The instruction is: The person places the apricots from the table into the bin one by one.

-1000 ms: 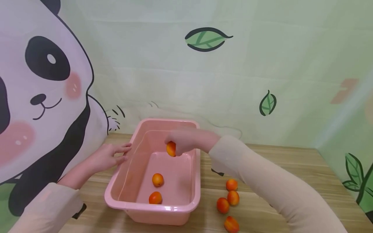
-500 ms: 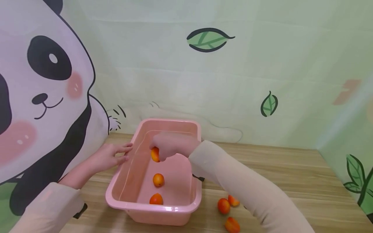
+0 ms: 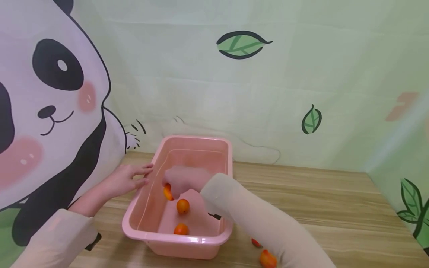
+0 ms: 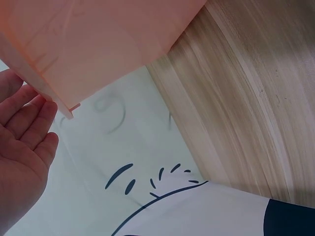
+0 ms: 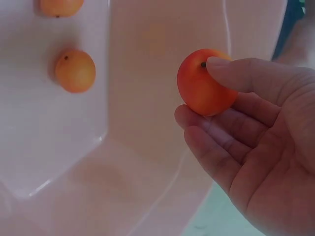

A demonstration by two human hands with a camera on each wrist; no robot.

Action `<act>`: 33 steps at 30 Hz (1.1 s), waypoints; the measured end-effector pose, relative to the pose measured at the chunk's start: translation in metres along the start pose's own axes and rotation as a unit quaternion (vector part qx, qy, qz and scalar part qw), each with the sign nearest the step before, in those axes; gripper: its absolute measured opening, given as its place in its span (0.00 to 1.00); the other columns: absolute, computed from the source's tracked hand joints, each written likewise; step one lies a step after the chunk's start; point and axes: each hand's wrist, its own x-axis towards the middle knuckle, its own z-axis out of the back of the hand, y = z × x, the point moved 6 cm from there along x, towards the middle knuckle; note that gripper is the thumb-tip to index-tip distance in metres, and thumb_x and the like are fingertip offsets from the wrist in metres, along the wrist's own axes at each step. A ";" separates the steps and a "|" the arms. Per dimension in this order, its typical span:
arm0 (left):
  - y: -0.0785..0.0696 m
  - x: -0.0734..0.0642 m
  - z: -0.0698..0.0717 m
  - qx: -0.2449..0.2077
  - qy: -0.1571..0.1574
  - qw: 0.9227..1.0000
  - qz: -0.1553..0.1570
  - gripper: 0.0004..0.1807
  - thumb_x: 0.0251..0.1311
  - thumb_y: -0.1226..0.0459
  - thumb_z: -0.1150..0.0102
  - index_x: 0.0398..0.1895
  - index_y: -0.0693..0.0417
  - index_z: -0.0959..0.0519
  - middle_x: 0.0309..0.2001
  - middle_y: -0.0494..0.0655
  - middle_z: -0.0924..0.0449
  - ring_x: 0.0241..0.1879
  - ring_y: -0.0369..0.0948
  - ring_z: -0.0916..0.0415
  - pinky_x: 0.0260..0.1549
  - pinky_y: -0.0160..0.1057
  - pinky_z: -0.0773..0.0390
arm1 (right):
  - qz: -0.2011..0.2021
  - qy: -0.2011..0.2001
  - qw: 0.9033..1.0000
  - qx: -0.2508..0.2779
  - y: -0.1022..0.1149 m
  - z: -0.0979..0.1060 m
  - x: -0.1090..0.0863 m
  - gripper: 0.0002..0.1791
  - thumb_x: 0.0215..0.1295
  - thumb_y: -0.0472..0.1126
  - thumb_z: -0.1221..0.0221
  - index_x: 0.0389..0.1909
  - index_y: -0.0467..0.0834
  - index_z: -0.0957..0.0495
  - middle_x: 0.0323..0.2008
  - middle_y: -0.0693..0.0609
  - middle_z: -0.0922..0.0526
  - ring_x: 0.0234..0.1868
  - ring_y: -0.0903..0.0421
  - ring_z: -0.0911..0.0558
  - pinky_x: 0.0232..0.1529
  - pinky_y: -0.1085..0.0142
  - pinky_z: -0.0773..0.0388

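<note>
- Orange fruit [image 5: 197, 86]: inside the pink tub [image 3: 167, 237].
- Right grip [image 3: 183, 179]: thumb and fingers pinching that fruit.
- Left grip [image 3: 121, 180]: fingers loose, holding nothing, at the tub's left rim.
- Probably light, firm, smooth, maybe easily bruised; best held gently round the fat middle.

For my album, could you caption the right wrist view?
The right hand holds an orange-red fruit between thumb and fingers over a pink tub where two more fruits lie.
</note>
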 end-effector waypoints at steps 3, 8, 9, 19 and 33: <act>0.000 0.000 0.000 -0.003 0.001 1.000 0.000 0.24 0.54 0.65 0.44 0.56 0.61 0.32 0.60 0.60 0.36 0.10 0.34 0.50 0.13 0.29 0.37 | 0.003 0.015 0.999 -0.039 0.003 -0.012 0.010 0.10 0.51 0.35 0.39 0.27 0.54 0.27 0.25 0.60 0.24 0.32 0.62 0.27 0.35 0.71 0.29; 0.000 -0.001 0.000 -0.007 0.002 1.000 0.004 0.25 0.54 0.64 0.44 0.57 0.60 0.32 0.60 0.60 0.37 0.11 0.34 0.50 0.13 0.29 0.37 | -0.022 0.031 0.999 0.006 0.000 -0.025 0.013 0.08 0.52 0.34 0.42 0.24 0.51 0.28 0.21 0.57 0.26 0.26 0.60 0.28 0.30 0.69 0.30; 0.000 -0.001 0.000 -0.007 0.002 1.000 0.005 0.25 0.54 0.64 0.44 0.57 0.60 0.32 0.60 0.60 0.37 0.11 0.34 0.49 0.13 0.29 0.37 | -0.024 0.035 0.999 0.013 0.000 -0.026 0.013 0.07 0.52 0.34 0.43 0.23 0.50 0.28 0.21 0.55 0.26 0.25 0.59 0.28 0.29 0.68 0.30; 0.001 0.000 0.000 0.003 -0.002 1.000 0.004 0.25 0.54 0.65 0.44 0.57 0.60 0.32 0.60 0.60 0.37 0.11 0.34 0.50 0.13 0.29 0.37 | -0.062 0.014 0.997 0.048 -0.009 -0.037 0.012 0.09 0.48 0.36 0.42 0.23 0.55 0.28 0.22 0.57 0.24 0.23 0.57 0.28 0.27 0.65 0.32; 0.001 0.000 0.000 -0.001 0.000 1.000 0.006 0.24 0.54 0.66 0.44 0.56 0.62 0.32 0.60 0.58 0.36 0.10 0.35 0.51 0.12 0.29 0.38 | -0.112 -0.005 0.950 0.290 -0.018 -0.051 -0.001 0.15 0.42 0.33 0.46 0.30 0.55 0.25 0.30 0.53 0.25 0.35 0.54 0.30 0.32 0.59 0.34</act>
